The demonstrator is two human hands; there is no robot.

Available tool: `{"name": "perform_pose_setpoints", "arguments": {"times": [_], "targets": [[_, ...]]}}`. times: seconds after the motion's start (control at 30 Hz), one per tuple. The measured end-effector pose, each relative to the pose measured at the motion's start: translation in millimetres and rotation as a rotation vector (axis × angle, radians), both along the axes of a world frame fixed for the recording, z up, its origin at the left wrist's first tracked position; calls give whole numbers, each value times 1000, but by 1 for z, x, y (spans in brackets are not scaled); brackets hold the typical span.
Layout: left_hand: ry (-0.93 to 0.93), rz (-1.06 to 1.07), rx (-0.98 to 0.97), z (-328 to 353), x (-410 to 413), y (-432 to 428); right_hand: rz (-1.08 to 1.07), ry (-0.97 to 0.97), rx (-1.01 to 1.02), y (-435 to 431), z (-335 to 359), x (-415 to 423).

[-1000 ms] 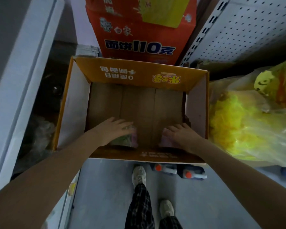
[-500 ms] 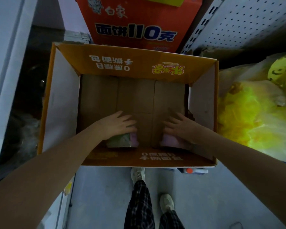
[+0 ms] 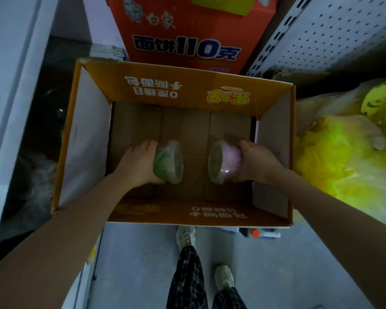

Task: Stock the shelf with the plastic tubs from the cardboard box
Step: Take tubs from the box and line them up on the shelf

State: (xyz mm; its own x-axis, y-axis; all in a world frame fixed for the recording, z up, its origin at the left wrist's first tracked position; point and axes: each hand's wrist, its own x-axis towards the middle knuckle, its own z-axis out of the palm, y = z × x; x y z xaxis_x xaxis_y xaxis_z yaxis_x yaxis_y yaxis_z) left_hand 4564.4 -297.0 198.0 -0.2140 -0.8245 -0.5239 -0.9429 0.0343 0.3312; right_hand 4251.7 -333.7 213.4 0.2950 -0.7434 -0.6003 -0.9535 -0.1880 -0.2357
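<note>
Both tubs, pressed to the box bottom under the palms half a second ago, are now raised and tipped sideways. The green tub point(image 3: 167, 163) is gripped by the left hand point(image 3: 138, 163), fingers curled round it. The pink tub point(image 3: 225, 162) is gripped likewise by the right hand point(image 3: 256, 163). No other tubs are seen beneath the hands in the cardboard box point(image 3: 187, 85), so these are judged the last. Beyond the right hand stands a perforated shelf panel point(image 3: 321, 30). The way is crowded by a red carton point(image 3: 187, 41) ahead and a yellow bag point(image 3: 343, 163) outward of that hand.
</note>
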Motion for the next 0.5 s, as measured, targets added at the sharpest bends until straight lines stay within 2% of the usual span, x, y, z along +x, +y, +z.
{"name": "perform_pose_setpoints", "arguments": {"times": [0.13, 0.23, 0.5], "targets": [[51, 170, -61, 28, 6, 4, -198, -157, -63, 9, 20, 8], [182, 360, -72, 53, 7, 9, -265, -243, -99, 16, 43, 18], [424, 721, -355, 144, -5, 48, -483, -521, -256, 37, 125, 37]]}}
